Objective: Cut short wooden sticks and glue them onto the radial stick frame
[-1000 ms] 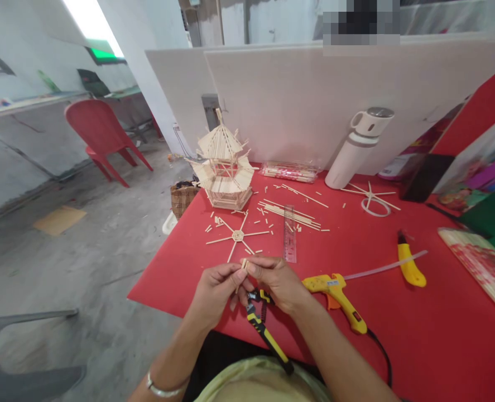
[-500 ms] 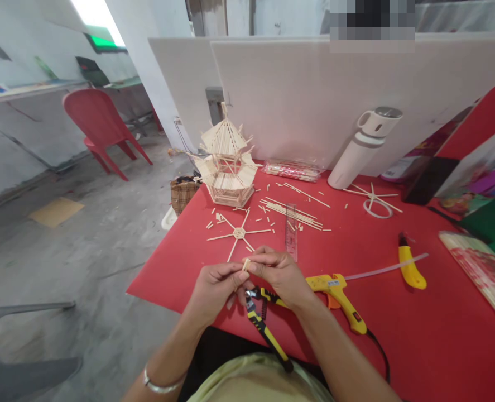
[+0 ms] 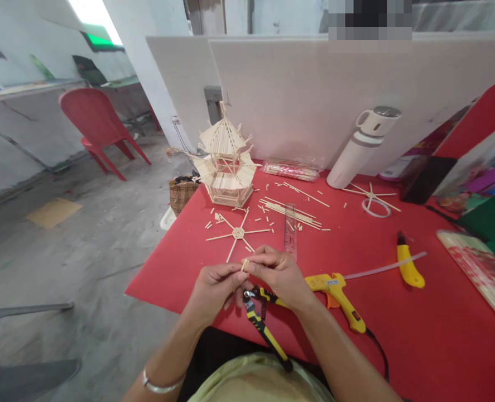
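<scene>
Between their fingertips, my left hand (image 3: 219, 286) and my right hand (image 3: 275, 274) pinch short wooden stick pieces (image 3: 245, 265). Both hands are closed on this small bundle, just above the red tabletop. Below them lie pliers (image 3: 264, 333) with yellow-and-black handles spread apart; my right forearm partly covers one handle. Beyond my fingers rests a six-armed stick wheel (image 3: 238, 233). A clear ruler (image 3: 290, 230) lies past my right hand. The yellow glue gun (image 3: 335, 287) is to the right of my right wrist, a glue stick in its back.
A stick-built pagoda model (image 3: 226, 167) stands at the table's far left. Loose sticks (image 3: 291, 213) and a packet of sticks (image 3: 291, 170) lie behind the ruler. Farther right are a white flask (image 3: 362, 148), a yellow-handled cutter (image 3: 410, 267) and another stick packet (image 3: 477, 273).
Both hands stay nearly in place, pinching the same pieces, which have turned slightly. The whole view has shifted a little.
</scene>
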`<state>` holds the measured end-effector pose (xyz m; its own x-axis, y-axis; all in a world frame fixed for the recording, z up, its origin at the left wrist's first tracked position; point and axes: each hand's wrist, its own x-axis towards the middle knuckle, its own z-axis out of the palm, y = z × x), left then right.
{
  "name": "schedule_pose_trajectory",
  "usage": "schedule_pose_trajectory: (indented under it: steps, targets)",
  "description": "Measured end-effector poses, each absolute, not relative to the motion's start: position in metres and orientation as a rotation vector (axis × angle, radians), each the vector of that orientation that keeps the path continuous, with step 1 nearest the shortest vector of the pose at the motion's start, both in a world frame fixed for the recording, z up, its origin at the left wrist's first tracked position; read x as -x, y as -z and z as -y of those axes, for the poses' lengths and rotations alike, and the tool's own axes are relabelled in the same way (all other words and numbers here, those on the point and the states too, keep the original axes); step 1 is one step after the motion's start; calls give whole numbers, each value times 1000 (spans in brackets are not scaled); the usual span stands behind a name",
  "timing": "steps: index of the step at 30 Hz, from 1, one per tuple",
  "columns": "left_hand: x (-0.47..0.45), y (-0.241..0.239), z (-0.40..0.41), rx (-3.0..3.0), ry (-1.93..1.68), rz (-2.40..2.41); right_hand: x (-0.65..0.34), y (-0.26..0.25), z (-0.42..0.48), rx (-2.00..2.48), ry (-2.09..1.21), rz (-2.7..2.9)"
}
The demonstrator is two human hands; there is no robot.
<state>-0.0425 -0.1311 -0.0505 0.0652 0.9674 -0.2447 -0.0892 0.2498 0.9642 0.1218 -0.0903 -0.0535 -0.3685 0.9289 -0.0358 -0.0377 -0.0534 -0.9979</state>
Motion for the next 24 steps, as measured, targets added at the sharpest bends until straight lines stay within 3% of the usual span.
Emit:
schedule_pose_trajectory:
  steps: [24]
  targets:
    - [43,53,125,-940,-1049,-1090,-112,48,92,1098,-1316,1480]
